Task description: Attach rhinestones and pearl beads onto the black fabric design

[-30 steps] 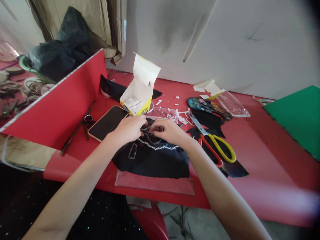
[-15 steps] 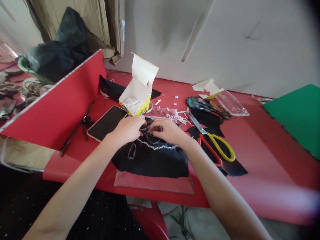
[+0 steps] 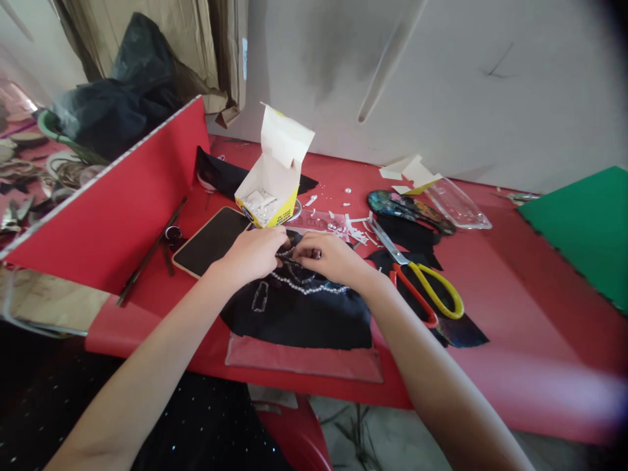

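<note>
A black piece of cloth [image 3: 304,320] lies in front of me, with a string of pearl-like beads [image 3: 309,289] curving across its upper part. My left hand [image 3: 260,252] is closed in a pinch over the cloth, where a short run of beads shows at its fingertips. Close beside it, my right hand [image 3: 328,258] has thumb and fingers pressed together; what they pinch is too small to make out. A clear beaded outline [image 3: 260,296] sits on the cloth's left part. Just behind the hands stands an open yellow-and-white box [image 3: 267,173] with small clear packets inside.
Right of the cloth lie large scissors [image 3: 426,288] with red and yellow handles, on dark scraps. Behind are white bits [image 3: 360,230], a clear tray [image 3: 458,204] and loose beads. A red panel [image 3: 122,203] stands left; a dark board [image 3: 213,239] lies near it.
The view has shifted very slightly. Both hands keep the same pinched pose at the same spot over the cloth.
</note>
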{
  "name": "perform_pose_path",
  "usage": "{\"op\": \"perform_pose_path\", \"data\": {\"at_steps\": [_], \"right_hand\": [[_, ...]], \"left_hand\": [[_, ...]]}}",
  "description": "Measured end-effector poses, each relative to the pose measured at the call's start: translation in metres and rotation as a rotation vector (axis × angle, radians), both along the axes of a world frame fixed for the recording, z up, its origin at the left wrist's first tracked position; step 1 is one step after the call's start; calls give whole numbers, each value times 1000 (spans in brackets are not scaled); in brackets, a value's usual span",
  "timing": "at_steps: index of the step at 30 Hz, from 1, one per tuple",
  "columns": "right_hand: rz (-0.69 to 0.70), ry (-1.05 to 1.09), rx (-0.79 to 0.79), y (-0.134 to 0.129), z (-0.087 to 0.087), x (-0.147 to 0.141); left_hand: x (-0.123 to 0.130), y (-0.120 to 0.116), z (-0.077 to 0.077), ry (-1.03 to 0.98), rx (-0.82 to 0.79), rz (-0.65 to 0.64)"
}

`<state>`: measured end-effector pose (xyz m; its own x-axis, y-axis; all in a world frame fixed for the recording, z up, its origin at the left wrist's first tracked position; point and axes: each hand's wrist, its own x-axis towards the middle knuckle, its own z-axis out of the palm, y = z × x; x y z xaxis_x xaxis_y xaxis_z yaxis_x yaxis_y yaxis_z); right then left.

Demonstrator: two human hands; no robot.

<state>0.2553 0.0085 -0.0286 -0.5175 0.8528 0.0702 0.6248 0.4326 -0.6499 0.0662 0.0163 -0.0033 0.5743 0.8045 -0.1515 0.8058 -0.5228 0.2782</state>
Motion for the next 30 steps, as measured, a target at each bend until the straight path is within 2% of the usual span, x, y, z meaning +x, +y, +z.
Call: {"op": "perform_pose_path", "data": {"at_steps": [5, 11, 18, 21, 23, 26, 28, 30], "right_hand": [[-19, 14, -27, 0, 0, 2], [-183, 120, -97, 1, -4, -3], [-176, 23, -47, -4, -10, -16], [-211, 150, -85, 1, -10, -10], [-308, 278, -69, 7, -8, -2], [-520, 382, 77, 15, -5, 12], [-609, 410, 150, 18, -2, 19], [-637, 421, 177, 19, -1, 23]], "left_hand": [[-1, 0, 0, -17, 12, 0], [0, 0, 1, 13, 18, -6], [0, 2, -2, -12, 14, -14], [-2, 3, 1, -35, -27, -9], [-5, 3, 7, -142, -54, 8], [-8, 3, 17, -394, 35, 148], [-9, 4, 19, -476, 231, 323], [-10, 8, 14, -457, 421, 466]]}}
